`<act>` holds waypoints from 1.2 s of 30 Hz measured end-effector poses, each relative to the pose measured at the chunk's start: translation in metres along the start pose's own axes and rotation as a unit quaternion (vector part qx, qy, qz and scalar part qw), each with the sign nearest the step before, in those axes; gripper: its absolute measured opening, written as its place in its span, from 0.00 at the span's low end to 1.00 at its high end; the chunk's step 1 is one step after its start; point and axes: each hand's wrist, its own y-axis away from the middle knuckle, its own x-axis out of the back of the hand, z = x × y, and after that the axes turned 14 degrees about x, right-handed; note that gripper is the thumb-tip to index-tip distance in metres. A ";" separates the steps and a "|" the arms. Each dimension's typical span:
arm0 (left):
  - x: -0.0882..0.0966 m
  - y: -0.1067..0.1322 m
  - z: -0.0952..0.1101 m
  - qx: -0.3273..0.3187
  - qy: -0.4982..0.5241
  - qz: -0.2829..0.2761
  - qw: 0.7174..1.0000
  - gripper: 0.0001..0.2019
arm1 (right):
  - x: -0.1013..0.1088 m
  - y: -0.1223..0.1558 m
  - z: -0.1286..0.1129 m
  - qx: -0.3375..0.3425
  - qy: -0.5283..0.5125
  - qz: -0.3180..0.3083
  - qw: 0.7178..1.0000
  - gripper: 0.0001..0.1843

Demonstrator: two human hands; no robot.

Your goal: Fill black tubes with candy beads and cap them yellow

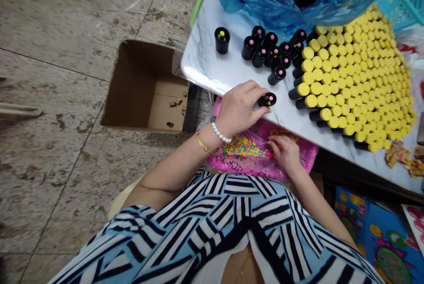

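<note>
Over the pink bag (247, 167), the left grip (238, 109) clamps a black tube (267, 99); whether the right grip (284, 153) pinches beads (243, 146) is hidden.

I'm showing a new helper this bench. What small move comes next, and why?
Probably bring a few coloured balls from the pile in the right hand to the black tube in the left hand, since the right hand is at the pile and the tube's top resembles the tubes standing nearby.
</note>
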 end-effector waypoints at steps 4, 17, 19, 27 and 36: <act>0.003 -0.003 0.005 -0.002 -0.005 -0.023 1.000 0.14 | 0.006 0.005 -0.004 0.003 -0.072 0.111 0.991 0.13; 0.002 -0.004 -0.003 -0.021 0.031 -0.015 0.999 0.14 | 0.065 -0.014 -0.049 -0.038 -0.334 0.157 0.929 0.14; 0.002 -0.004 -0.003 -0.020 0.024 -0.016 0.999 0.14 | 0.078 -0.033 -0.053 -0.056 -0.400 0.197 0.893 0.17; 0.003 -0.002 -0.002 -0.020 0.003 -0.024 1.000 0.13 | 0.075 -0.102 -0.042 -0.096 -0.470 0.240 0.844 0.16; 0.004 -0.002 -0.004 -0.025 -0.005 -0.026 0.999 0.09 | 0.076 -0.114 -0.055 -0.108 -0.452 0.261 0.846 0.14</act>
